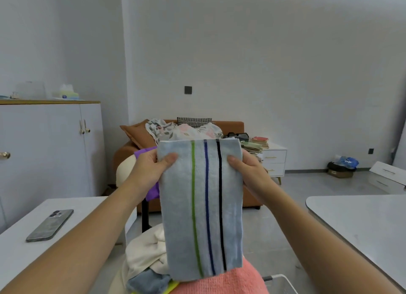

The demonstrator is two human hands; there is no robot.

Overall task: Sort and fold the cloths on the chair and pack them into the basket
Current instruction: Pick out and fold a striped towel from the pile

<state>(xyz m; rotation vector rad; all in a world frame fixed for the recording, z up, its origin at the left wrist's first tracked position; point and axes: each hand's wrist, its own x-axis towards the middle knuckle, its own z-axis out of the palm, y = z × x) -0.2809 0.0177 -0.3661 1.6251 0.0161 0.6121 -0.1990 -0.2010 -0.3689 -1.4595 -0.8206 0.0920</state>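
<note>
Head view. A folded pale blue towel (201,206) with green, blue and black stripes hung upright in the air, held at its two upper corners. The left hand (151,168) pinched the upper left corner and the right hand (248,173) the upper right, each with the thumb on the near face and the fingers hidden behind the towel. A purple cloth (150,191) showed behind the left hand; whether that hand held it could not be told. The towel's lower edge hung in front of a heap of a cream cloth (145,254), a pink cloth (222,281) and a grey-blue cloth (147,282). Part of a white wire basket (283,279) appeared just right of the heap. A phone (50,225) lay flat on the left worktop (19,256). A second worktop (362,219) stood at right, and an orange sofa (234,126) strewn with patterned fabric stood against the far wall.
</note>
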